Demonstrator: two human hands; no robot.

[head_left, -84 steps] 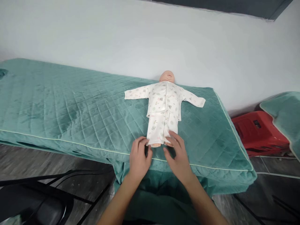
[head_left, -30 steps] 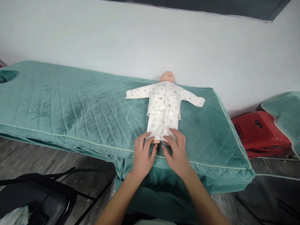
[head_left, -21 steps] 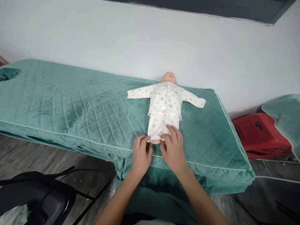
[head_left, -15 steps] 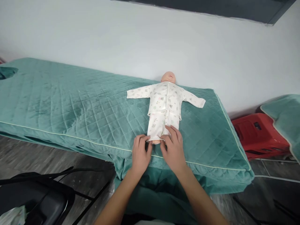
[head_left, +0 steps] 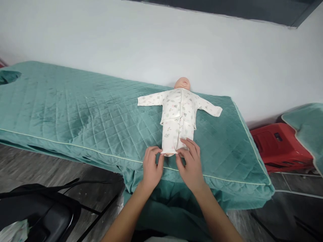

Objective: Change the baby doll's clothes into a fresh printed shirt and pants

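Observation:
A baby doll (head_left: 182,83) lies on its back with its head against the wall, dressed in a white patterned top (head_left: 178,104) and matching baby trousers (head_left: 170,132). Both sleeves stretch out sideways. My left hand (head_left: 152,166) pinches the cuff of one trouser leg at its left corner, thumb and fingertips together. On the same cuff's other corner, my right hand (head_left: 191,164) pinches the fabric, its other fingers resting over the second leg. The hem is drawn straight between my hands, and only a sliver of the foot shows beneath it.
Under the doll is a bed with a green quilted cover (head_left: 108,117), set along a white wall (head_left: 101,40). A red plastic stool (head_left: 282,144) stands to the right, partly under green cloth. At lower left is a black chair (head_left: 50,215) with a plastic packet on it.
My right hand has shifted slightly right, and the trouser cuff is now pulled taut and lower, covering more of the foot. My left hand stays at its corner.

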